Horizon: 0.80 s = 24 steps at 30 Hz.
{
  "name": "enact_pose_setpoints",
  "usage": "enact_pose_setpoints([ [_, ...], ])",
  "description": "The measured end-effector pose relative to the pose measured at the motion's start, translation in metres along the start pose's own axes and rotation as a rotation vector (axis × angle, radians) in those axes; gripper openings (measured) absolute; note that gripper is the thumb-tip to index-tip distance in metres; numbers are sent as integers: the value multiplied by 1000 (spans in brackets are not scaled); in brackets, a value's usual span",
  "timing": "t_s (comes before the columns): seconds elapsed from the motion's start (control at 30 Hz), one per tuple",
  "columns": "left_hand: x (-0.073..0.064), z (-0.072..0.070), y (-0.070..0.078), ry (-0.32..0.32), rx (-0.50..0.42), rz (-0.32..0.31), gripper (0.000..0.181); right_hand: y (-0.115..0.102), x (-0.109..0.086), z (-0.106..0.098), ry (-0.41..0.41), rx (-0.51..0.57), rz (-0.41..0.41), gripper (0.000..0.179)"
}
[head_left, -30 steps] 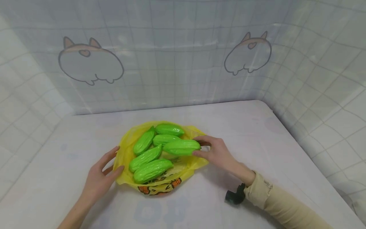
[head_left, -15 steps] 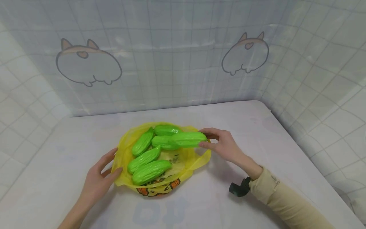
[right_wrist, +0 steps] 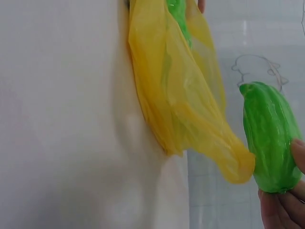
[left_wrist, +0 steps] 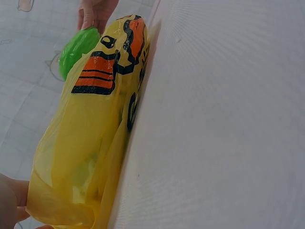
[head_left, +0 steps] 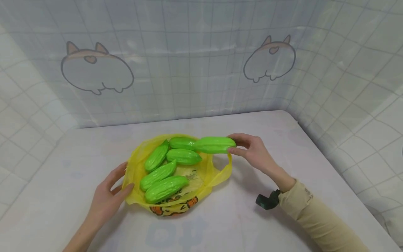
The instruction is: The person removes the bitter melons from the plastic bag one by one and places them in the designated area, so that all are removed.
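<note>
My right hand (head_left: 252, 150) grips one end of a glossy green bitter melon (head_left: 214, 145), thumb on the near side and fingers behind. This bitter melon (right_wrist: 271, 138) hangs above the right rim of a yellow plastic bag (head_left: 217, 178), whose loose handle edge reaches up to it. At the bag's left rim, my left hand (head_left: 108, 196) holds the thin plastic between thumb and fingers. Inside the open-mouthed bag lie several more green bitter melons (head_left: 167, 189). In the left wrist view the bag (left_wrist: 71, 143) shows its orange and black print, and the left fingers (left_wrist: 16, 191) are at its edge.
The bag rests on a white covered table (head_left: 239, 224). A small dark green pipe-like piece (head_left: 267, 201) is by the right sleeve (head_left: 318, 217). Behind and beside the table hang grid-patterned curtains (head_left: 189, 70) with cartoon corgi drawings.
My right hand has carried the gripped bitter melon up and to the right, from over the bag's middle to its right rim. My left hand stays at the left rim.
</note>
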<state>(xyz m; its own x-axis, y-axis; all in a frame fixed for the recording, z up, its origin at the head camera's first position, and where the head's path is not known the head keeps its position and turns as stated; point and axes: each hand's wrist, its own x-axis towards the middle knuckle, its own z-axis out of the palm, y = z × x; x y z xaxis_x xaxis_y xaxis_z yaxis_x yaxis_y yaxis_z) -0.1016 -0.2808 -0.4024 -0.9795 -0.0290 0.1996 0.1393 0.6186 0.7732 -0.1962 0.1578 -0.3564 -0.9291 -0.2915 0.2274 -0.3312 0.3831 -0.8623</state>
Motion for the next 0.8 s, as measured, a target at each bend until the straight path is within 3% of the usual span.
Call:
enact_pose_setpoints([
  [0.8,1,0,-2,-2,23,-2,69,15,12,-34,106,5,32,44],
])
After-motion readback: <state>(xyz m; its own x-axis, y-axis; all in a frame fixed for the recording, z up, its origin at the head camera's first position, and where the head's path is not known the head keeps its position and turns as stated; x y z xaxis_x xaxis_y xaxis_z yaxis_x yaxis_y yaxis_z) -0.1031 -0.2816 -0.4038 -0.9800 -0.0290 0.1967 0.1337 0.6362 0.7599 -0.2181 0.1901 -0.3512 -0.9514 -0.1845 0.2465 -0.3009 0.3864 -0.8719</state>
